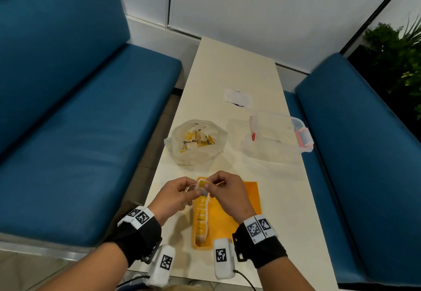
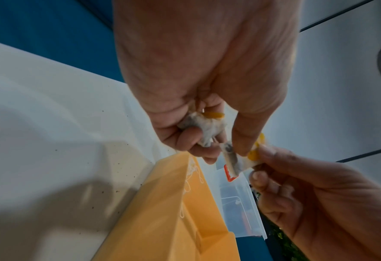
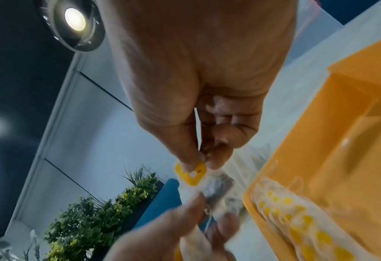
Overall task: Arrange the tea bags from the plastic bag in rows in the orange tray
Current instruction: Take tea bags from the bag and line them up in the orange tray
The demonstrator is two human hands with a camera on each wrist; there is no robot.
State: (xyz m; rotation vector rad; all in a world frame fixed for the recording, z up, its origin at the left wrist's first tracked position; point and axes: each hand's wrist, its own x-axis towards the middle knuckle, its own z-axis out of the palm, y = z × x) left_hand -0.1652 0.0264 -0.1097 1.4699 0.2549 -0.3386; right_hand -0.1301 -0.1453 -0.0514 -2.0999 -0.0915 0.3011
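Seemingly mid-separation, the left hand [image 1: 176,194] gripped a crumpled tea bag [image 2: 203,130] while the right hand [image 1: 224,190] pinched another's yellow tag [image 3: 191,174] above the orange tray [image 1: 249,196]; next, freeing tangled strings. 1 row [image 1: 201,220] lined the tray's left side; the plastic bag [image 1: 196,141] held more.

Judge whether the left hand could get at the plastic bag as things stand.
Probably not yet: the left hand is pinching tea bags over the tray. The path forward to the bag looks free once it lets go.
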